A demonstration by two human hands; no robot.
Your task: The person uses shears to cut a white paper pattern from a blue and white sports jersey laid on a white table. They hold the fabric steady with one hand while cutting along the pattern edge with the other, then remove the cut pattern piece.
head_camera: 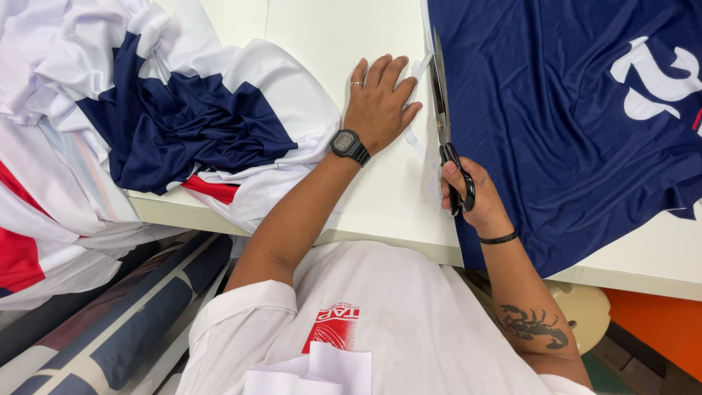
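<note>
While the scissors (pixel 443 124) are gripped in the right hand (pixel 468 194) along the navy fabric's (pixel 556 124) edge on the surface (pixel 322 29), the white strip (pixel 418 110) is best kept taut by the flat, spread left hand (pixel 379 102).

White shirt, black wristwatch (pixel 348 144), ring, black wristband (pixel 500 238), scorpion tattoo (pixel 534 326).

White counter (pixel 329 29): left hand (pixel 376 102) flat, palm down, beside a thin white fabric strip (pixel 418 73). Right hand (pixel 472 194) grips black-handled steel scissors (pixel 441 110), blades along the edge of navy mesh fabric (pixel 556 132). Heaped white, navy and red fabric (pixel 175 117) at left.
</note>
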